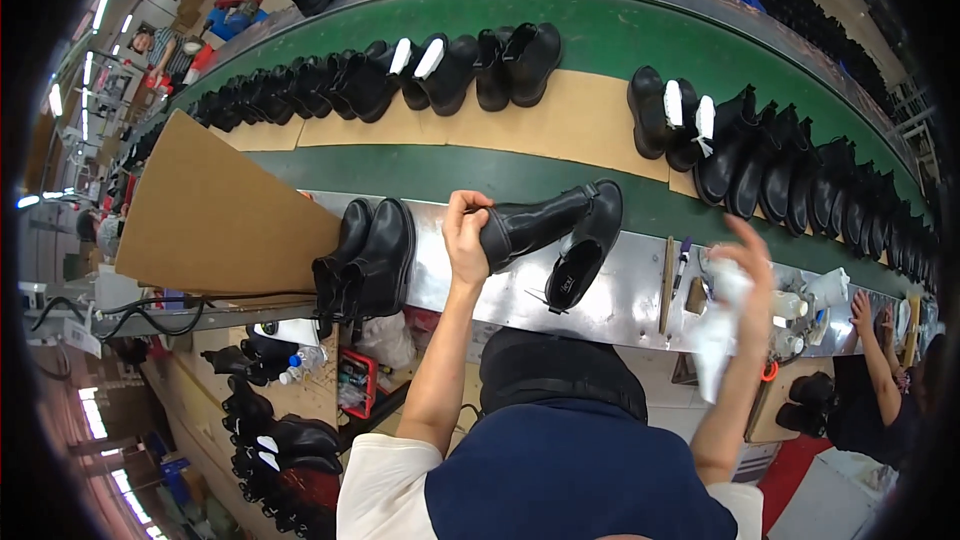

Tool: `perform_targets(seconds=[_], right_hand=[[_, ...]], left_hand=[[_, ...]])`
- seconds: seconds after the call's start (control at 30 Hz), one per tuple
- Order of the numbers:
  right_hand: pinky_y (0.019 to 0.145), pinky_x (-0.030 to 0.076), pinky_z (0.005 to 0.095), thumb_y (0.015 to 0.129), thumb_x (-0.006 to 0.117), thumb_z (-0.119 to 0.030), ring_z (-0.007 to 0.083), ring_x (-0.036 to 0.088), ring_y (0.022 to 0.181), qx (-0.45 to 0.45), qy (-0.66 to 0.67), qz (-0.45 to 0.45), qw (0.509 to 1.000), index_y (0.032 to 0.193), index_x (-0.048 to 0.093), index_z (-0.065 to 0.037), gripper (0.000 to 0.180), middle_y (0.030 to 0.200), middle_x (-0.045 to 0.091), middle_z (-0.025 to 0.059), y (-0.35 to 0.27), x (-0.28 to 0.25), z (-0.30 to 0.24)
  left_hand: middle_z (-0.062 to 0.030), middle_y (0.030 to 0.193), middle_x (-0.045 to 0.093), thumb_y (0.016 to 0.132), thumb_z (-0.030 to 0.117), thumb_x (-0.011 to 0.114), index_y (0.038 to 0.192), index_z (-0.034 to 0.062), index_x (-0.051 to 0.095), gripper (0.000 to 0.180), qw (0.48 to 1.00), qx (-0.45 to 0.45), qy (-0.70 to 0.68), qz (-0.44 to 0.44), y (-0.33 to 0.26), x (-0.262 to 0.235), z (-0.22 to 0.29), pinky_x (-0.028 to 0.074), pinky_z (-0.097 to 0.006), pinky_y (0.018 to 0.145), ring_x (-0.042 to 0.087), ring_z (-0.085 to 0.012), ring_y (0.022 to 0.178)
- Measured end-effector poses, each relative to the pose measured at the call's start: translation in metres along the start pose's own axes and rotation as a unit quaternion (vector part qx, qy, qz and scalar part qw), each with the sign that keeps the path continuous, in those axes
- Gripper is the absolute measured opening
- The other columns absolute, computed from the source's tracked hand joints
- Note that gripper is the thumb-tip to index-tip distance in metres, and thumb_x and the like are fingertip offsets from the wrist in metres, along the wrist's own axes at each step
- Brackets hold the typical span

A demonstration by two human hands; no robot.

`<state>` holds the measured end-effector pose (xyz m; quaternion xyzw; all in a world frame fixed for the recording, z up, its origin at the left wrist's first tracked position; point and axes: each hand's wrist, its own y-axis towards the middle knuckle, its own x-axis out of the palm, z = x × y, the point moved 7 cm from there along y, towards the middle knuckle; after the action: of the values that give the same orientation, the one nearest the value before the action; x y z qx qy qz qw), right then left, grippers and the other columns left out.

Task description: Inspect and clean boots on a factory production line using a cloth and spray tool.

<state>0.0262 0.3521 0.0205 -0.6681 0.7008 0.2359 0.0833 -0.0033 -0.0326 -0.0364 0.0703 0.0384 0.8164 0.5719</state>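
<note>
1. Black boot [555,225] lies on its side across the metal surface [620,300], just in front of the person, its shaft pointing toward the left hand [466,235] and its open top turned down toward the viewer
2. That left hand is clamped on the top of the shaft, fingers curled over the rim, seemingly to steady the boot and keep its leather exposed
3. The right hand [745,275] is raised just beside the boot, well clear of it, closed around a white cloth [718,335] that hangs below; the hand is blurred, so the exact grip is hard to read
4. Both forearms rise from the lower edge, the left nearly straight, the right angled outward
5. A finished pair of boots [365,260] stands upright to the left, beside a sheet of cardboard [215,205]
6. More black boots line the green conveyor belt [600,35] beyond
</note>
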Motion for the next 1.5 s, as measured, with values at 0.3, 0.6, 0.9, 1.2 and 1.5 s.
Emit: perform_targets(seconds=[0.3, 0.6, 0.9, 1.2, 1.5], right_hand=[[0.074, 0.049, 0.0243, 0.069, 0.061, 0.006, 0.0200, 0.060, 0.097, -0.006, 0.039, -0.204, 0.978, 0.109, 0.059, 0.004, 0.041, 0.110, 0.060, 0.0131, 0.040, 0.224, -0.074], [0.070, 0.049, 0.0224, 0.068, 0.059, 0.011, 0.0115, 0.057, 0.096, 0.060, 0.133, -0.188, 0.971, 0.100, 0.062, 0.006, 0.033, 0.096, 0.061, 0.0084, 0.036, 0.231, -0.066], [0.075, 0.050, 0.0246, 0.064, 0.055, 0.013, 0.0176, 0.057, 0.098, 0.111, 0.164, -0.150, 0.969, 0.103, 0.062, 0.005, 0.040, 0.110, 0.056, 0.0116, 0.027, 0.228, -0.064], [0.075, 0.049, 0.0259, 0.064, 0.057, 0.011, 0.0189, 0.058, 0.098, 0.082, 0.065, -0.120, 0.987, 0.103, 0.062, 0.005, 0.040, 0.107, 0.057, 0.0113, 0.025, 0.228, -0.065], [0.071, 0.050, 0.0248, 0.065, 0.058, 0.010, 0.0169, 0.058, 0.097, 0.091, 0.058, -0.105, 0.989, 0.104, 0.063, 0.004, 0.040, 0.104, 0.059, 0.0106, 0.021, 0.227, -0.069]], left_hand=[[-0.0099, 0.079, 0.046, 0.071, 0.010, 0.047, 0.078, -0.0023, 0.050, 0.015, 0.999, 0.022, 0.024, 0.026, -0.012, 0.001, -0.002, 0.038, -0.029, 0.074, 0.045, -0.0212, 0.078], [-0.0118, 0.079, 0.046, 0.071, 0.014, 0.049, 0.077, -0.0018, 0.049, 0.017, 0.999, 0.010, 0.046, 0.007, -0.011, -0.002, -0.003, 0.036, -0.033, 0.075, 0.044, -0.0252, 0.079], [-0.0127, 0.080, 0.047, 0.070, 0.016, 0.049, 0.080, -0.0016, 0.049, 0.021, 0.998, -0.011, 0.060, -0.014, -0.011, 0.002, -0.004, 0.035, -0.035, 0.077, 0.044, -0.0266, 0.080], [-0.0129, 0.081, 0.047, 0.070, 0.017, 0.049, 0.081, -0.0013, 0.050, 0.022, 0.998, 0.006, 0.053, -0.031, -0.007, 0.003, -0.002, 0.035, -0.035, 0.077, 0.045, -0.0267, 0.080], [-0.0134, 0.082, 0.047, 0.070, 0.018, 0.049, 0.081, -0.0011, 0.050, 0.022, 0.997, 0.017, 0.069, -0.043, -0.010, 0.002, 0.000, 0.035, -0.036, 0.077, 0.045, -0.0275, 0.080]])
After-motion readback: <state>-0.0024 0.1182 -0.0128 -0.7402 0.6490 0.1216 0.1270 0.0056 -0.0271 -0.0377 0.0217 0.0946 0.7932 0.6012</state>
